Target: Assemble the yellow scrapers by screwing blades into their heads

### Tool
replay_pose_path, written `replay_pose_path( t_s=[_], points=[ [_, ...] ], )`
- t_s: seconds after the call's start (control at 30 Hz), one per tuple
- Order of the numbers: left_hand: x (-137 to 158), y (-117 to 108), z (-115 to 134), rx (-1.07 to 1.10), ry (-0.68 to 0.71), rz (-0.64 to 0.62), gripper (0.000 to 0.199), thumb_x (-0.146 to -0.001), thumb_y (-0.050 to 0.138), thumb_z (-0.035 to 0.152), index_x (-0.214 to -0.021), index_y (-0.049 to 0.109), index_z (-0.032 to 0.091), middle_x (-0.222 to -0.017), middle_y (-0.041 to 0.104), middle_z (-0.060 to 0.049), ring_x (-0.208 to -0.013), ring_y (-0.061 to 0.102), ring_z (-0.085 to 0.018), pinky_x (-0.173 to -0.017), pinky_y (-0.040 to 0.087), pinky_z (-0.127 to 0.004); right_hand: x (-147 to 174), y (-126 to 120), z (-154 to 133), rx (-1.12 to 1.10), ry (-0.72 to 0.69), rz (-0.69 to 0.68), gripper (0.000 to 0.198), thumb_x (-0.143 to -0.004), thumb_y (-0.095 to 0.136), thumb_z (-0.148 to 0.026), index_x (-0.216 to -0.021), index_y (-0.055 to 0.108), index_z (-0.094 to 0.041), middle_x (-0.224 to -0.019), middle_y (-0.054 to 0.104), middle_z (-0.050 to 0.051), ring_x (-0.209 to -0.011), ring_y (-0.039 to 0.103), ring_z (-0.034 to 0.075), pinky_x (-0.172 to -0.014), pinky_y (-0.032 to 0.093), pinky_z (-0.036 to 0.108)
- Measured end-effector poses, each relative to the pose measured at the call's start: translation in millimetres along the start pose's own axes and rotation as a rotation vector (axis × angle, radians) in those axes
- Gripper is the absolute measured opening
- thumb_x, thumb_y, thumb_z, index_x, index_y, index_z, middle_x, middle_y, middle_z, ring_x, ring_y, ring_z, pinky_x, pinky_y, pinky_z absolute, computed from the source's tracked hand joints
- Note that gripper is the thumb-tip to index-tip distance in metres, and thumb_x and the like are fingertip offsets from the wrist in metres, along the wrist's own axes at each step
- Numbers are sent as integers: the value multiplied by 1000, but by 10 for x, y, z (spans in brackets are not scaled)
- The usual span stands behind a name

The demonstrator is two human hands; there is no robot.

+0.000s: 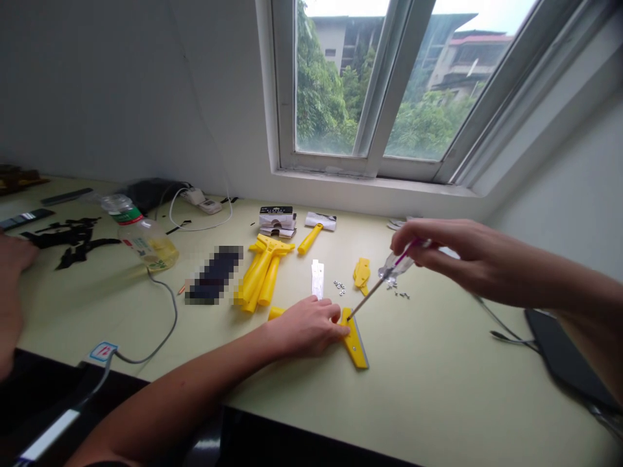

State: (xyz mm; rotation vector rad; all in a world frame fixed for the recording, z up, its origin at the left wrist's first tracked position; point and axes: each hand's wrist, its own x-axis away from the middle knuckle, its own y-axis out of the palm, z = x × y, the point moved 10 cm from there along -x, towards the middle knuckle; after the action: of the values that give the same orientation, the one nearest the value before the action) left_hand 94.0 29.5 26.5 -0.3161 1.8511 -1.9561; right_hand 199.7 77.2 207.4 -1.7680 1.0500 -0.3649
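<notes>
My left hand [311,327] is closed around a yellow scraper [359,353] and presses it to the table. A grey blade edge runs along the right side of its head. In my right hand [438,250] is a screwdriver [372,292] with a clear and purple handle. It slants down to the left, its tip at a screw spot near the top of the scraper head. Just beyond lie yellow scraper plates [361,274], small nuts [339,285], small screws [402,295] and pale blades [317,279].
Several yellow handles [263,272] are piled left of centre, near a small box [276,217] and another scraper [309,240]. Further left are a pixelated dark rectangle [214,275], a plastic bottle [146,237] and cables. Another person's hand [17,256] shows at the left edge. A black device [569,357] lies right.
</notes>
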Motion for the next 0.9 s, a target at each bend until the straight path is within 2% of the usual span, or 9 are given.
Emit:
replay_pose_path(
  t_s=[0.1, 0.17, 0.3, 0.4, 0.47, 0.57, 0.63, 0.77, 0.9],
  points=[
    [-2, -33, 0, 30, -25, 18, 22, -93, 48, 30, -106, 66, 27, -103, 60, -7, -89, 58, -20, -76, 45, -31, -33, -21, 49, 64, 67, 96, 28, -91, 48, -47, -92, 64, -24, -58, 61, -1, -47, 50, 14, -49, 36, 27],
    [-23, -36, -28, 103, -48, 0, 21, -92, 50, 32, -102, 68, 26, -102, 59, -7, -90, 58, -20, -74, 45, -30, -34, -14, 33, 115, 56, 126, 25, -93, 44, -43, -95, 61, -24, -65, 64, 1, -51, 52, 15, -50, 36, 27],
    [-116, 49, -164, 406, -91, -124, 18, -86, 57, 24, -101, 68, 24, -99, 60, -5, -84, 59, -16, -72, 45, -26, 0, 106, -77, 64, 24, -31, 20, -89, 46, -31, -106, 56, -25, -92, 68, 4, -69, 60, 18, -59, 43, 29],
    [-193, 167, -333, 609, -181, -232, 21, -75, 69, 24, -95, 62, 19, -91, 60, -2, -80, 58, -16, -67, 43, -24, 28, 164, -161, 28, 70, -111, 17, -89, 45, -30, -103, 53, -24, -93, 66, 4, -76, 61, 19, -63, 45, 29],
    [-233, 227, -452, 703, -281, -261, 34, -71, 72, 32, -99, 57, 19, -86, 60, -1, -75, 56, -16, -63, 42, -25, 12, 138, -186, 44, 103, -40, 15, -92, 44, -36, -96, 52, -23, -84, 64, 2, -69, 58, 17, -59, 43, 28],
    [-310, 158, -568, 818, -378, -119, 39, -80, 61, 39, -112, 53, 19, -91, 61, -1, -73, 55, -15, -65, 43, -26, -23, 81, -186, 73, 114, 135, 19, -94, 43, -41, -88, 48, -23, -71, 59, -1, -57, 51, 14, -55, 39, 26],
    [-366, 62, -539, 880, -335, -1, 34, -85, 53, 32, -117, 55, 19, -98, 62, -3, -74, 54, -13, -67, 44, -25, -48, 82, -200, 67, 85, 192, 15, -93, 43, -37, -90, 48, -23, -73, 60, -1, -58, 52, 13, -56, 39, 26],
    [-427, 12, -342, 1004, -136, 57, 31, -85, 48, 17, -113, 64, 17, -106, 65, -5, -85, 56, -13, -72, 43, -23, -104, 71, -211, 189, 94, 180, 16, -93, 42, -35, -100, 48, -22, -79, 64, 2, -62, 57, 16, -57, 39, 27],
    [-415, 160, -362, 1096, -159, 65, 26, -92, 48, 25, -105, 67, 14, -90, 69, -6, -83, 60, -14, -73, 44, -23, -123, -53, -102, 534, 257, 127, 37, -90, 41, -54, -97, 56, -21, -57, 60, 3, -54, 54, 21, -55, 33, 29]
  ],
)
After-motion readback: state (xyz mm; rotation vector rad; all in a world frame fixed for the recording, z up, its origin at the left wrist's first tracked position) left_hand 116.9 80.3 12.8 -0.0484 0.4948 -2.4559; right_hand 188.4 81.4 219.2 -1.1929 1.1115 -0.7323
